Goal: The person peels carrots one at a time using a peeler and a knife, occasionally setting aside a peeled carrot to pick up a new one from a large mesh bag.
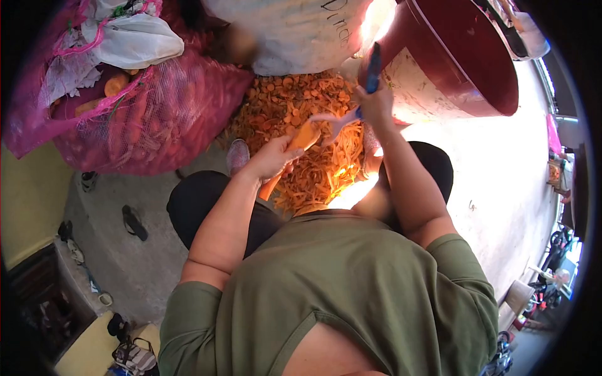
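My left hand [273, 158] is closed around a carrot [305, 135], whose peeled orange end points forward and whose other end shows below the palm. My right hand [376, 105] grips a peeler by its dark blue handle [374, 67]. The peeler's pale purple forked head [340, 124] reaches toward the carrot's tip, and its blade is blurred. Beneath both hands, between my feet, lies a pile of carrot peelings [320, 166] with round carrot slices [295, 94] toward its far side.
A pink mesh sack [157, 128] full of carrots bulges at the left. Ahead stands a white sack [295, 37] with handwriting, and right of it a large dark red tub [433, 69]. A loose sandal [133, 223] lies on the concrete floor [125, 276] at the left.
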{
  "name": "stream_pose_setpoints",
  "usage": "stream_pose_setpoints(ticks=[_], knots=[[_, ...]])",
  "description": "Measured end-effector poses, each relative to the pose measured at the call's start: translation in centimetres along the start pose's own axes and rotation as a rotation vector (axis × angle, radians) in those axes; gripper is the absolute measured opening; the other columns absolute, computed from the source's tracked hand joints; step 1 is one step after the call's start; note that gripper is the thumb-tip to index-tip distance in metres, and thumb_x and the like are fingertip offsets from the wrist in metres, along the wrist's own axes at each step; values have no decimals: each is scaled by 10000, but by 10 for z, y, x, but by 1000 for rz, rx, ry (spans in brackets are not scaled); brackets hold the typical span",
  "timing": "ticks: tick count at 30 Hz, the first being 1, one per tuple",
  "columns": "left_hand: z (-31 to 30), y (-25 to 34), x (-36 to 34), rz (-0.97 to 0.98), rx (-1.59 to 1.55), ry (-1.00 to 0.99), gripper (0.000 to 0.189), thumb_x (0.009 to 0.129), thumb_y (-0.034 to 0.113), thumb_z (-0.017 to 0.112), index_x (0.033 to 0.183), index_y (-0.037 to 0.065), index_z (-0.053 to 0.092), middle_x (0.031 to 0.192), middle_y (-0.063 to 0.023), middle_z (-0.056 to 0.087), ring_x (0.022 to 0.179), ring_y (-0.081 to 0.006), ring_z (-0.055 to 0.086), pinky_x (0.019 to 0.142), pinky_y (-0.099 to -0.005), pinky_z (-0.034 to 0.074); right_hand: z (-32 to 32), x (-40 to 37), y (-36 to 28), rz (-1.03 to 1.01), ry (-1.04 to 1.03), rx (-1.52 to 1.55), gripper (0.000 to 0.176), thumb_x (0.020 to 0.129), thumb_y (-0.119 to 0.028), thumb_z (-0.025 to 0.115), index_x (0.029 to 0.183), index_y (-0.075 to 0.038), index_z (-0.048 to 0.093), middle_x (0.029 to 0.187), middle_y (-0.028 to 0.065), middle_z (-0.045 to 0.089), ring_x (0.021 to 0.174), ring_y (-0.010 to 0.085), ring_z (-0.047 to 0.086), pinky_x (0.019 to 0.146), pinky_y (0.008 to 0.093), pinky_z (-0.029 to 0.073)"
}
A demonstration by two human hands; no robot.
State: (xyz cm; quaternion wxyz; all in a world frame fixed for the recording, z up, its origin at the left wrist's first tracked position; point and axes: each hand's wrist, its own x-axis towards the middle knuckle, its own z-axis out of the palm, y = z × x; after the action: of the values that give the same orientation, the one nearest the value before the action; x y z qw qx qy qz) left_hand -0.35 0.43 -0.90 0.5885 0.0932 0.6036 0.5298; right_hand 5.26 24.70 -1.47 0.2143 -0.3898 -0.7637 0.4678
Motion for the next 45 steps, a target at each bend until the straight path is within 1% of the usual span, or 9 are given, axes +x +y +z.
stream_pose_setpoints(ticks=[4,5,13,17,28,34,38,42,45], knots=[[0,-3,1,-15,105,40,299,834,114,505,1115,31,446,669,-3,456,464,-66,416,411,-207,344,-14,9,-14,224,-64,164,214,658,-141,670,782,-5,560,651,89,565,614,172,548,567,318,435],[0,-1,3,-16,133,25,315,839,116,500,1137,42,432,673,2,446,468,-60,412,418,-201,347,-6,-4,-16,-49,-27,-20,214,658,-151,674,777,-16,557,627,80,561,565,175,544,541,319,431],[-1,1,-2,-57,111,-34,362,827,89,510,1171,50,404,684,9,443,499,-56,427,434,-204,368,-7,10,2,133,-59,-28,317,643,-249,706,729,5,537,603,40,509,540,150,480,525,295,401],[-3,-4,-3,11,18,-96,387,799,43,511,1168,25,396,744,-7,459,555,-70,462,465,-210,411,-6,7,4,-58,155,-174,236,679,-211,679,712,-23,539,597,38,514,516,120,476,490,283,394],[-1,5,-5,-178,-153,-164,460,749,48,473,1195,36,362,774,-22,460,539,-61,447,436,-183,385,18,-30,-20,-25,-215,-173,307,636,-250,690,709,-17,503,617,85,519,556,195,503,576,328,421],[1,13,-12,-120,-176,-114,487,727,43,462,1201,43,347,729,-3,419,504,-51,421,417,-177,362,-2,25,18,63,153,-107,315,631,-254,693,729,-11,519,627,118,537,593,252,538,597,349,425],[3,10,-9,-90,-81,-99,528,717,32,451,1230,49,326,731,-3,419,501,-51,418,425,-185,365,24,-19,1,-16,-220,-265,345,633,-286,690,785,-11,547,651,137,567,646,268,574,632,359,442],[3,11,-16,-61,-66,-147,529,720,25,448,1235,54,328,733,-2,415,500,-56,418,433,-197,360,2,20,24,58,151,-251,335,631,-282,699,748,-4,553,623,126,564,589,245,551,591,334,433],[0,7,-13,-72,-47,-109,527,727,14,442,1240,55,326,732,-1,413,499,-59,418,433,-202,353,-4,7,-6,163,4,-110,328,625,-271,705,747,-6,556,631,111,576,568,214,555,568,331,436]])
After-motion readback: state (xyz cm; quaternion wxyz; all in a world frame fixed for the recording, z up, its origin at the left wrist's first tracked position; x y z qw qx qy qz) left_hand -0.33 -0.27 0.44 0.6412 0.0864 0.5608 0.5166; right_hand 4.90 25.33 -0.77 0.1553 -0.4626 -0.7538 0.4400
